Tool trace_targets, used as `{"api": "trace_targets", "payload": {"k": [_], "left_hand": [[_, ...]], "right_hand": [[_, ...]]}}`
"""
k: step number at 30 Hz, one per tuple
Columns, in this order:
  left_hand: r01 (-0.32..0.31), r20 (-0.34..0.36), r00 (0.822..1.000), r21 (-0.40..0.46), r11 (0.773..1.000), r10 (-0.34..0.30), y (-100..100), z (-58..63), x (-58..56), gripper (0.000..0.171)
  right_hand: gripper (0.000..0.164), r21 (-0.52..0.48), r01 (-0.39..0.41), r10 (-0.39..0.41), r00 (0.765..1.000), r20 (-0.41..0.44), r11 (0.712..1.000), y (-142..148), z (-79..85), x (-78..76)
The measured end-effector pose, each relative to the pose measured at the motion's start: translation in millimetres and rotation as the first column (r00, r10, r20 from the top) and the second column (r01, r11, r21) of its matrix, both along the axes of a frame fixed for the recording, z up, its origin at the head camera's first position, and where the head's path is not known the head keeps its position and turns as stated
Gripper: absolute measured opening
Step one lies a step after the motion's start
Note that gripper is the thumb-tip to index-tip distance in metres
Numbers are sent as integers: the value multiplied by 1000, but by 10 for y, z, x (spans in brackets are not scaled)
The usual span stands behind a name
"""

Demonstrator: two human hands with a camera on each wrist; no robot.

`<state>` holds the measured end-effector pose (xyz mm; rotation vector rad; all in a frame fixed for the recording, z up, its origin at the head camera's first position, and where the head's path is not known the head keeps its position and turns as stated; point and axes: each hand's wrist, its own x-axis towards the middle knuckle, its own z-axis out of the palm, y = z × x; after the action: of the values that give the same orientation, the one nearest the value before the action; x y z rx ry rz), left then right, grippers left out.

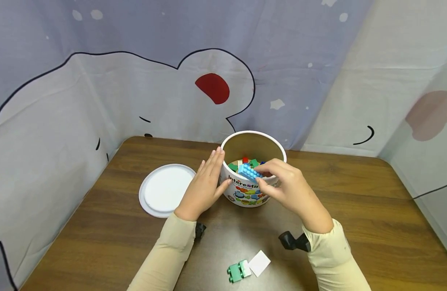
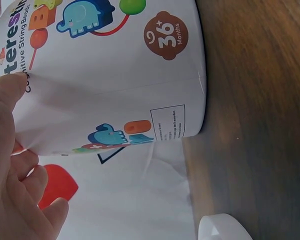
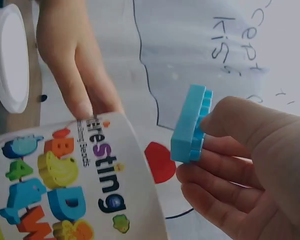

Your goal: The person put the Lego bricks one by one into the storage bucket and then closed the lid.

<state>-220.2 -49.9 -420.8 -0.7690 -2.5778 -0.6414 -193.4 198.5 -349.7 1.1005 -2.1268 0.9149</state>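
A light blue toy building block (image 1: 249,173) with rows of studs is pinched between the thumb and fingers of my right hand (image 1: 289,186), over the near rim of a round white bucket (image 1: 253,133). In the right wrist view the same block (image 3: 187,125) is tilted, studs toward the thumb. My left hand (image 1: 205,182) rests against the bucket's left side with its fingers straight, the thumb on the printed wall in the left wrist view. Inside the bucket lie several coloured blocks (image 1: 254,163), partly hidden by the near wall.
Left of the bucket a round white lid (image 1: 166,188) lies on the brown wooden table (image 1: 354,194). Near the front are a green block (image 1: 236,273) beside a white piece (image 1: 244,268), and a flat white square (image 1: 259,263). A printed curtain (image 1: 154,89) hangs behind the table.
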Motion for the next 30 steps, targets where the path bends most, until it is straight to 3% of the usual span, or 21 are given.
{"api": "trace_targets", "payload": {"k": [7,14,18,24,30], "left_hand": [[3,4,1000,3,1000,-3,5,-3,0,82],[-2,16,1000,-5,1000,2,1,12,10,82],[0,3,1000,-3,1000,0,-3,15,4,82],[-1,-14,1000,5,1000,2,-4,0,-10,82],[0,-5,1000,4,1000,0,-2,-1,0,82]], "right_hand": [[16,26,127,-128,990,58,992,5,-35,-202],[15,71,259,-267,951,154,963,14,-120,-299],[18,39,317,-319,935,153,948,33,-175,-311],[13,-18,314,-309,943,122,949,49,-206,-278],[14,-59,245,-239,967,91,968,56,-201,-168]]}}
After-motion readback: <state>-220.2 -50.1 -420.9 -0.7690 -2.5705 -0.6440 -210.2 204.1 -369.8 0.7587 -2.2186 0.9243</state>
